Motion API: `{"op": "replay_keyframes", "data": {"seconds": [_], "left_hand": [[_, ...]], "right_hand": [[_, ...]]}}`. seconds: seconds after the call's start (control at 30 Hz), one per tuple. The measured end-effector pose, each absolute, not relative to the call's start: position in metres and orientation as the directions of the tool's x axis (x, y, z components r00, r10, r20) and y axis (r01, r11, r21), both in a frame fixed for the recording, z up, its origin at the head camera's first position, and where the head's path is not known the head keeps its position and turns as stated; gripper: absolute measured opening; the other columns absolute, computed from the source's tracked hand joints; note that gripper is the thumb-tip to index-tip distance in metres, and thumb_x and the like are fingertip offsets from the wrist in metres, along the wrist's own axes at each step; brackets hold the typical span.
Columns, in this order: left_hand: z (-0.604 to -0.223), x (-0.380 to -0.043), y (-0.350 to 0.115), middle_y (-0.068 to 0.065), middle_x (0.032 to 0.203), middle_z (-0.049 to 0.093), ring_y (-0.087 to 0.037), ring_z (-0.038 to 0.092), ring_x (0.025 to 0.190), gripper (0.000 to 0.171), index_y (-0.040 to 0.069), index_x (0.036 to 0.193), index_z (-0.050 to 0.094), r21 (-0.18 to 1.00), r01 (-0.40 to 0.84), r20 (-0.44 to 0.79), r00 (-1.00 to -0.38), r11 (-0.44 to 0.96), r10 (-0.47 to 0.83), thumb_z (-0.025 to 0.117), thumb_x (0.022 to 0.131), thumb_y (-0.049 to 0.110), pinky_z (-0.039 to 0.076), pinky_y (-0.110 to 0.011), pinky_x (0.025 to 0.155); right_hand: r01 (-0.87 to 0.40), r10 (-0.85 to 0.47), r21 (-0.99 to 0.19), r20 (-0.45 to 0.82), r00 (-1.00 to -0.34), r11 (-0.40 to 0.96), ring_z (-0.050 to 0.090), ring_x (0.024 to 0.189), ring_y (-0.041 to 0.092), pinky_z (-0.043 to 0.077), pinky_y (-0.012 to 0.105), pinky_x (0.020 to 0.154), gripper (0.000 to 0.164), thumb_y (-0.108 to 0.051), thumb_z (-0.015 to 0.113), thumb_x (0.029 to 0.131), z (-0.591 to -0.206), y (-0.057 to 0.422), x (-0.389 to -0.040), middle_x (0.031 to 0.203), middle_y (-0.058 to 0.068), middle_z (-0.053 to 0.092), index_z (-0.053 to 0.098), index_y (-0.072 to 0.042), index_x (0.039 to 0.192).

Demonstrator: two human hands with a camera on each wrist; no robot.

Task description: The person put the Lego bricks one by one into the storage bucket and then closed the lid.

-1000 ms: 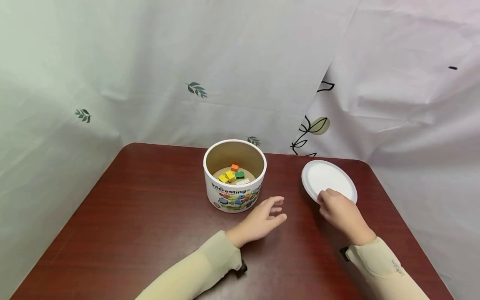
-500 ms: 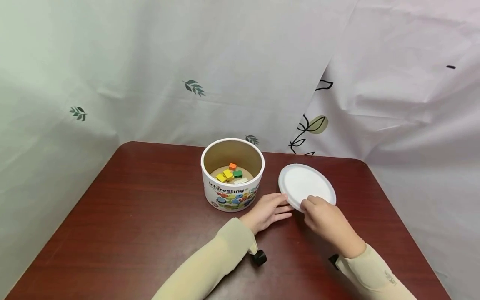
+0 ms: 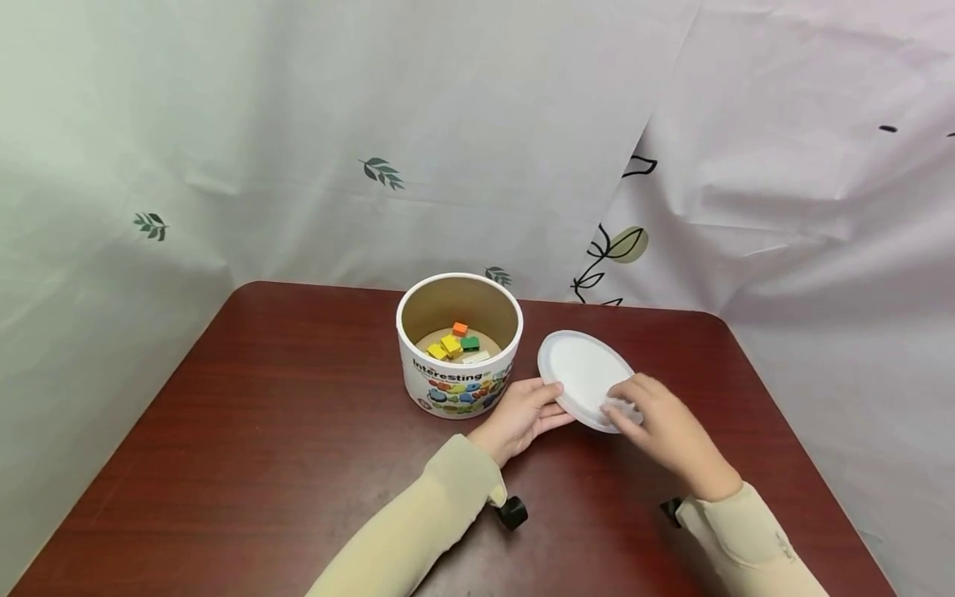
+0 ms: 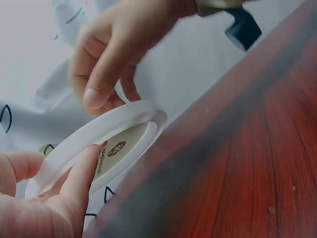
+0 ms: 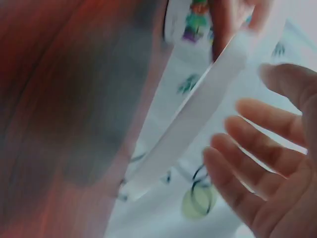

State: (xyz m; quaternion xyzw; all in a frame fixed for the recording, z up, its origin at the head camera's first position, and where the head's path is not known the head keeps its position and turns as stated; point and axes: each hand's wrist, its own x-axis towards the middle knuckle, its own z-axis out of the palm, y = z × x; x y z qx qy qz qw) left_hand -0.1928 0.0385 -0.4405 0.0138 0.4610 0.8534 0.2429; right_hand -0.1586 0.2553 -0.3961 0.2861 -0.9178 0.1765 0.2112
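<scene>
In the head view a round white lid [image 3: 584, 371] is held tilted above the table, right of the tub. My left hand [image 3: 516, 416] pinches its left edge, thumb on the top face and fingers underneath. The left wrist view shows the underside of the lid [image 4: 94, 136], with a printed tan disc inside the rim. My right hand [image 3: 671, 431] hovers over the lid's right edge, fingers loosely bent. In the right wrist view the right hand [image 5: 277, 153] has its fingers spread, apart from the lid [image 5: 190, 119].
An uncovered white tub [image 3: 448, 390] printed "Interesting" stands left of the lid. Inside it lie yellow bricks [image 3: 450, 345], a green brick [image 3: 470, 343], an orange brick [image 3: 460, 329] and a white piece [image 3: 476, 357]. A pale curtain [image 3: 298, 149] hangs behind the dark red table [image 3: 261, 431].
The lid has moved left towards the tub. My left hand has reached right and taken its edge, while my right hand has let go of it.
</scene>
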Motion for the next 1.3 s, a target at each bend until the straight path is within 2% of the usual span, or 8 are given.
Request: {"op": "replay_keyframes", "data": {"seconds": [0.23, 0.4, 0.5, 0.6, 0.7, 1.0, 1.13, 1.3], "left_hand": [[-0.424, -0.181, 0.036, -0.028, 0.123, 0.066, -0.035, 0.067, 0.113, 0.038, -0.012, 0.138, 0.051, 0.794, -0.385, -0.151, -0.874, -0.470, 0.462, 0.051, 0.106, 0.007, 0.056, -0.045, 0.094], [-0.411, -0.171, 0.031, -0.027, 0.124, 0.066, -0.034, 0.067, 0.112, 0.037, -0.012, 0.138, 0.051, 0.801, -0.377, -0.127, -0.866, -0.465, 0.484, 0.050, 0.106, 0.007, 0.056, -0.045, 0.094], [-0.402, -0.167, 0.025, -0.028, 0.129, 0.063, -0.036, 0.065, 0.117, 0.040, -0.011, 0.142, 0.048, 0.792, -0.363, -0.097, -0.868, -0.491, 0.487, 0.049, 0.107, 0.008, 0.054, -0.046, 0.096], [-0.392, -0.165, 0.018, -0.029, 0.134, 0.059, -0.039, 0.061, 0.122, 0.042, -0.010, 0.145, 0.045, 0.776, -0.357, -0.065, -0.865, -0.520, 0.497, 0.047, 0.107, 0.008, 0.053, -0.046, 0.097], [-0.383, -0.162, 0.012, -0.030, 0.138, 0.056, -0.038, 0.060, 0.123, 0.043, -0.010, 0.147, 0.043, 0.762, -0.366, -0.036, -0.848, -0.535, 0.528, 0.046, 0.108, 0.008, 0.053, -0.044, 0.097], [-0.370, -0.154, -0.004, -0.022, 0.131, 0.062, -0.022, 0.068, 0.108, 0.046, -0.010, 0.148, 0.039, 0.735, -0.397, -0.010, -0.817, -0.549, 0.577, 0.043, 0.110, 0.015, 0.052, -0.044, 0.100], [-0.368, -0.155, -0.015, -0.020, 0.129, 0.062, -0.028, 0.071, 0.106, 0.053, -0.002, 0.150, 0.041, 0.835, -0.238, 0.074, -0.844, -0.497, 0.530, 0.041, 0.111, 0.034, 0.052, -0.052, 0.099], [-0.358, -0.155, -0.039, -0.018, 0.127, 0.064, -0.034, 0.070, 0.109, 0.049, 0.002, 0.136, 0.056, 0.960, 0.189, 0.261, -0.872, -0.207, 0.415, 0.050, 0.107, 0.040, 0.056, -0.044, 0.097]], "right_hand": [[-0.472, -0.177, -0.430, 0.567, -0.804, 0.770, 0.060, 0.102, 0.029, 0.039, 0.000, 0.087, 0.040, 0.008, 0.065, 0.091, -0.412, 0.303, -0.175, 0.122, 0.017, 0.062, 0.063, 0.000, 0.130], [-0.481, -0.138, -0.496, 0.578, -0.804, 0.723, 0.056, 0.120, 0.014, 0.041, 0.001, 0.092, 0.060, 0.020, 0.062, 0.087, -0.421, 0.319, -0.176, 0.134, 0.021, 0.055, 0.055, -0.002, 0.143], [-0.541, -0.146, -0.509, 0.624, -0.768, 0.670, 0.051, 0.126, 0.001, 0.044, 0.005, 0.094, 0.055, 0.016, 0.066, 0.089, -0.421, 0.321, -0.176, 0.136, 0.022, 0.056, 0.057, 0.000, 0.141], [-0.601, -0.164, -0.443, 0.698, -0.696, 0.665, 0.047, 0.132, 0.000, 0.042, 0.008, 0.100, 0.046, -0.020, 0.068, 0.098, -0.419, 0.318, -0.178, 0.136, 0.024, 0.057, 0.060, 0.003, 0.137], [-0.624, -0.137, -0.358, 0.786, -0.603, 0.694, 0.048, 0.134, 0.003, 0.039, 0.014, 0.108, 0.068, -0.053, 0.059, 0.099, -0.415, 0.311, -0.181, 0.133, 0.025, 0.061, 0.062, 0.005, 0.133], [-0.787, -0.123, -0.318, 0.888, -0.442, 0.529, 0.061, 0.124, 0.016, 0.044, 0.025, 0.108, 0.046, -0.025, 0.062, 0.103, -0.396, 0.276, -0.181, 0.120, 0.032, 0.064, 0.063, 0.017, 0.120], [-0.808, -0.149, -0.300, 0.893, -0.425, 0.508, 0.065, 0.119, 0.015, 0.047, 0.023, 0.105, 0.052, -0.035, 0.064, 0.101, -0.394, 0.266, -0.183, 0.112, 0.031, 0.068, 0.066, 0.016, 0.111], [-0.822, -0.141, -0.329, 0.889, -0.436, 0.464, 0.068, 0.113, 0.017, 0.050, 0.021, 0.101, 0.052, -0.036, 0.067, 0.099, -0.391, 0.249, -0.184, 0.109, 0.029, 0.070, 0.067, 0.016, 0.111]]}}
